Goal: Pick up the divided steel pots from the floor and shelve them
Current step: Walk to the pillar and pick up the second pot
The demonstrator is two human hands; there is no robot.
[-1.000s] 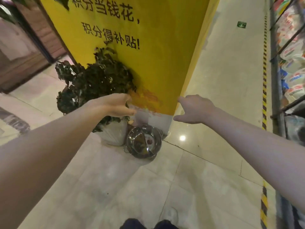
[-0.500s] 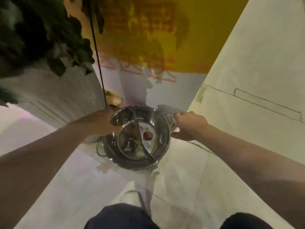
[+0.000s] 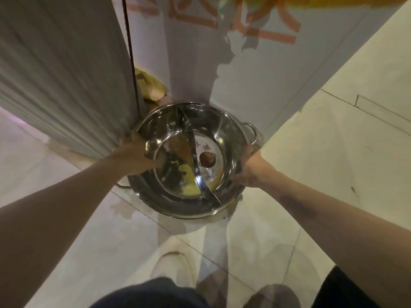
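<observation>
two hands (image 3: 138, 152) (image 3: 249, 172) grip the divided pot (image 3: 211, 134).

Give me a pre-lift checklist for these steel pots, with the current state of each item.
1. Left hand gripping the rim of the round divided steel pot: ok.
2. Right hand gripping the opposite rim: ok.
3. Pots nested as a stack, a lower loop handle showing: ok.
4. Pot compartments free of loose items: cannot tell, only a sticker and reflections.
5. Clear of the ribbed grey planter on the left: not ok, the rim touches it.
6. Stack off the floor: cannot tell.
</observation>
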